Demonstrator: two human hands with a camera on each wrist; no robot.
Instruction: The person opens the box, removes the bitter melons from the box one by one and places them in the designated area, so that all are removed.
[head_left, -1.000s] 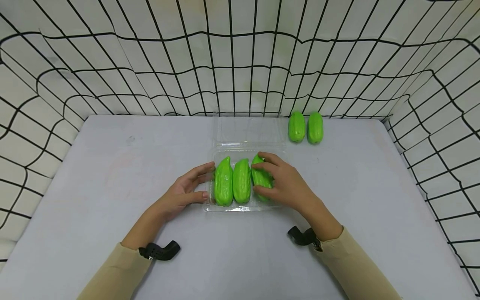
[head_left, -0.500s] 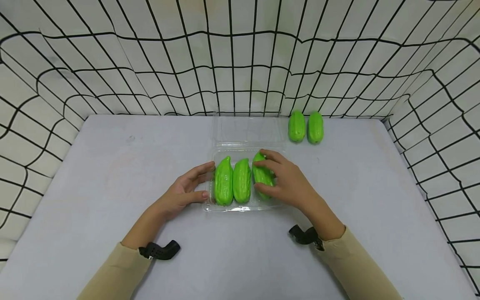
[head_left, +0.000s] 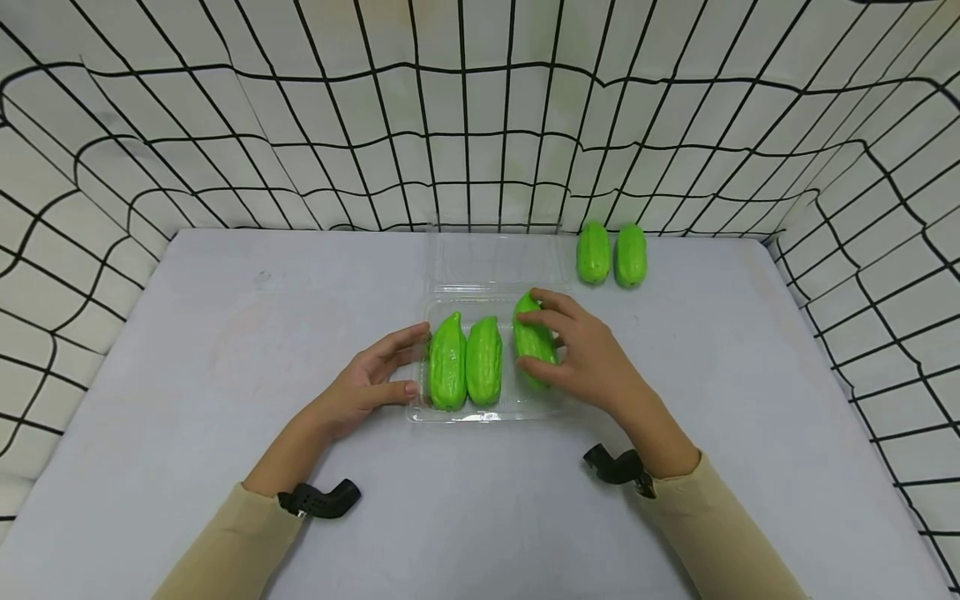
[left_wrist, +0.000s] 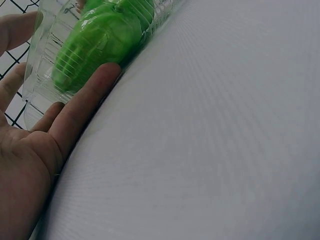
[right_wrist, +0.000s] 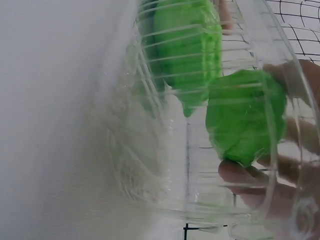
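A clear plastic clamshell container (head_left: pixel 491 414) lies at mid-table with its lid (head_left: pixel 495 262) folded back. Two glossy green bitter melons, a left one (head_left: pixel 447 367) and a middle one (head_left: pixel 483 362), lie side by side inside. My right hand (head_left: pixel 585 350) grips a third bitter melon (head_left: pixel 531 337) over the right part of the container, tip pointing away; the right wrist view shows fingers around this melon (right_wrist: pixel 245 115) through the clear wall. My left hand (head_left: pixel 375 379) touches the container's left side, its fingers fairly straight along the wall (left_wrist: pixel 45 65) in the left wrist view.
Two more bitter melons stand near the table's back edge, one (head_left: pixel 593 254) left of the other (head_left: pixel 631 256). Black wire mesh (head_left: pixel 487 133) rises behind the white table (head_left: pixel 225 350) and along both sides.
My right hand has shifted slightly right and away from me with the third bitter melon, widening the gap to the middle one. The left hand has stayed in place.
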